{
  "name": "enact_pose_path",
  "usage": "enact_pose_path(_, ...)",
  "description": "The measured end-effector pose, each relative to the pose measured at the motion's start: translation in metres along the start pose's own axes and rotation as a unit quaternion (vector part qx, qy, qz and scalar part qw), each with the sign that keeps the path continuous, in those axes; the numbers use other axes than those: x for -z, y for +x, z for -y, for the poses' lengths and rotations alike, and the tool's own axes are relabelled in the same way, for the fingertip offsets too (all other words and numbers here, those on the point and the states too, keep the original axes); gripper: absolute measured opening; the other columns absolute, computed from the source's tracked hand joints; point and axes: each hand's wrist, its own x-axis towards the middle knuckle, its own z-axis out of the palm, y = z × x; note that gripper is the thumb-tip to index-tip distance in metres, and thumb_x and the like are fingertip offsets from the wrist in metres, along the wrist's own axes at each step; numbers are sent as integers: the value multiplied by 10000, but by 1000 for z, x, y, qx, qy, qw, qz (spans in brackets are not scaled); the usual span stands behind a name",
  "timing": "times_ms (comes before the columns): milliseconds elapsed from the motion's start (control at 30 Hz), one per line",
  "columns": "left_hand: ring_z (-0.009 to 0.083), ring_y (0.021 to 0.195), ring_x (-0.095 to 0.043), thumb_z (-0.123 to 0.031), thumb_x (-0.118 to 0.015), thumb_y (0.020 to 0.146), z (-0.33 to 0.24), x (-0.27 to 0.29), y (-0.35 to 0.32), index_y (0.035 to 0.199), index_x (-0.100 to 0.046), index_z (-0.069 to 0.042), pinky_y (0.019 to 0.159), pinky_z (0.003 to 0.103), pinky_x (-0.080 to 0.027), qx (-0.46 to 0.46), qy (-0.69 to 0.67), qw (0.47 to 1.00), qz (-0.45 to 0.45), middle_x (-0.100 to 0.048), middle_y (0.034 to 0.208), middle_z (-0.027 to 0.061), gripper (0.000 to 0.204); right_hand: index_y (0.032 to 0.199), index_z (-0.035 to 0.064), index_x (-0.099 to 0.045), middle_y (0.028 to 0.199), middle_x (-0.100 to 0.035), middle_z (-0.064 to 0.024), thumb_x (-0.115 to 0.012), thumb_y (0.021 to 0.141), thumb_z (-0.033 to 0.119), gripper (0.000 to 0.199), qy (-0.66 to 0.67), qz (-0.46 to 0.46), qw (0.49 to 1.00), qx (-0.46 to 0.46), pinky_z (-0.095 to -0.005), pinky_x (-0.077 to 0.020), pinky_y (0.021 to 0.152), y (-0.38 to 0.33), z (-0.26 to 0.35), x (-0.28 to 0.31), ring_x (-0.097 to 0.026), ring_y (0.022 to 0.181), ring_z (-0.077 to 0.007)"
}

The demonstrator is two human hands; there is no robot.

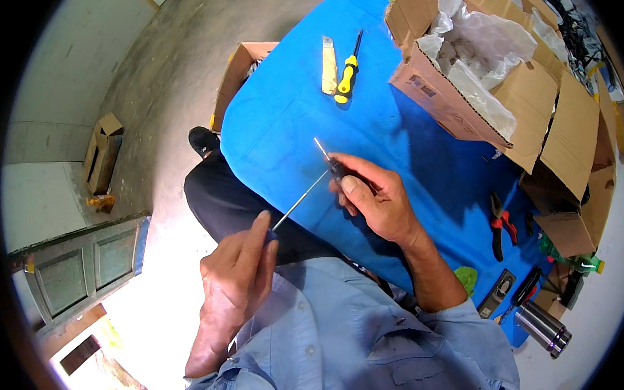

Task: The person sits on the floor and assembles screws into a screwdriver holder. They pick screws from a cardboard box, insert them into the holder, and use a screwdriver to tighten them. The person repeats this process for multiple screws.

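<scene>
My left hand (235,269) is closed around the dark blue handle of a screwdriver (300,199), its thin metal shaft slanting up and to the right. The shaft's tip meets a small black part (336,169) pinched between the thumb and fingers of my right hand (379,199). From that part a short, thin metal rod (321,148) sticks out to the upper left. My fingers cover much of the black part, so its exact kind is hidden. Both hands are above the near edge of a blue cloth-covered table (280,118).
Farther back lie a yellow-and-black screwdriver (346,79) and a yellowish utility knife (329,66). An opened cardboard box (446,93) with clear plastic bags stands at the back right. To the right are red-handled pliers (501,229) and a steel flask (542,328).
</scene>
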Motion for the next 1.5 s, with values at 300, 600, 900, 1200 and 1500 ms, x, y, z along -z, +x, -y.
enact_pose_path(300,268,741,-746,35,-805,826,6,0,7,1161,-695,17,598,329,-610,-70,19,997,10,-718,941,165,353,1381,-72,-601,938,-692,-104,-535,1051,92,375,-115,-28,992,53,-271,-517,656,0,0,-6,-605,735,-113)
enact_pose_path(600,194,654,-667,39,-776,830,16,9,7,1207,-689,18,490,295,-538,-146,84,985,44,-661,890,110,387,1337,-90,-612,882,-683,-96,-547,1054,89,341,-165,-9,984,73,-284,-510,610,2,-3,-9,-602,672,-127)
enact_pose_path(900,178,610,-639,68,-741,873,18,13,11,1249,-688,-24,460,313,-483,-108,36,988,109,-622,797,94,391,1333,-86,-609,857,-682,-93,-542,1055,91,337,-180,-16,982,63,-282,-509,592,1,-7,-10,-599,648,-122)
enact_pose_path(1200,95,595,-608,-169,-648,1046,41,14,19,1251,-699,15,470,246,-448,274,-444,831,193,-702,795,69,279,1305,-90,-615,850,-663,-93,-538,1044,73,318,-218,-1,972,85,-286,-500,594,2,-5,-10,-601,656,-136)
enact_pose_path(1500,48,452,-490,-188,-741,964,56,7,16,1175,-633,21,368,165,-346,379,-583,695,183,-692,800,95,316,1296,-88,-622,869,-677,-103,-548,1027,57,314,-227,10,968,104,-294,-510,617,3,-6,-12,-613,676,-148)
